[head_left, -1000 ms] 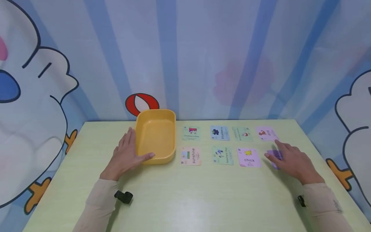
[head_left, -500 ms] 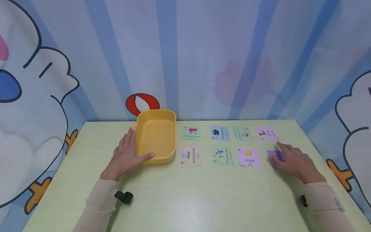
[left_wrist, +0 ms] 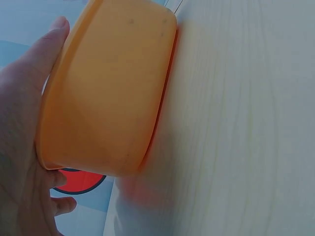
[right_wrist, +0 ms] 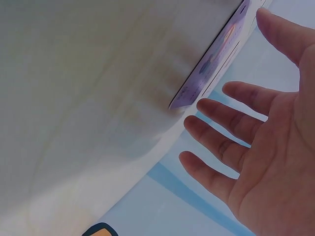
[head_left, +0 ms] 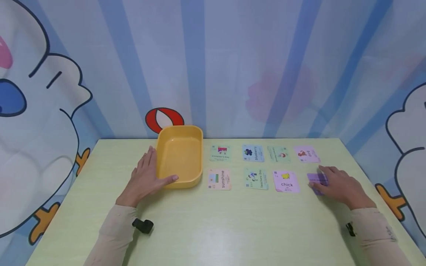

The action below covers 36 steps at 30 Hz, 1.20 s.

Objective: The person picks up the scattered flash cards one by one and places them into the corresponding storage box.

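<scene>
My left hand [head_left: 143,179] rests against the left side of a yellow plastic tray [head_left: 179,159], fingers straight along its wall and thumb over the near rim. In the left wrist view the tray's orange-looking outer wall [left_wrist: 113,88] fills much of the picture beside the hand. At the right end of the card rows, my right hand [head_left: 341,186] hovers over a purple card [head_left: 320,178], partly covering it. The right wrist view has that hand's fingers spread and apart from the purple card [right_wrist: 209,69], holding nothing.
Several picture cards lie in two rows: Children's Day [head_left: 220,153], blueberry [head_left: 253,153], a green card [head_left: 279,154] and dog [head_left: 307,153] behind; sunshine [head_left: 219,180], Teachers' Day [head_left: 256,179] and chick [head_left: 286,181] in front. A printed curtain [head_left: 226,74] stands behind the table.
My right hand has drawn slightly to the right, uncovering more of the purple card. The left hand and tray stay together, and the cards have not moved.
</scene>
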Motion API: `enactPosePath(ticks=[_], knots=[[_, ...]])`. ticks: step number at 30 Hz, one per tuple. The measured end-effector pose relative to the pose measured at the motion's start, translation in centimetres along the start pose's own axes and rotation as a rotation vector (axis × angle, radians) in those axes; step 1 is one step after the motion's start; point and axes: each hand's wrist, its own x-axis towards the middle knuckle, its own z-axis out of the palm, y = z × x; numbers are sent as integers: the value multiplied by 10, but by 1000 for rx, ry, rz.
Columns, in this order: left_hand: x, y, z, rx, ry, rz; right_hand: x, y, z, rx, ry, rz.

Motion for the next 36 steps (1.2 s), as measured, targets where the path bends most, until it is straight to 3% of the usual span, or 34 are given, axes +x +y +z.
enactPosePath(ticks=[23, 36], knots=[[0, 1, 0, -3, -10, -15, 1, 9, 0, -22, 39, -30], [1, -1, 2, 2, -8, -21, 5, 13, -4, 35, 35, -12]])
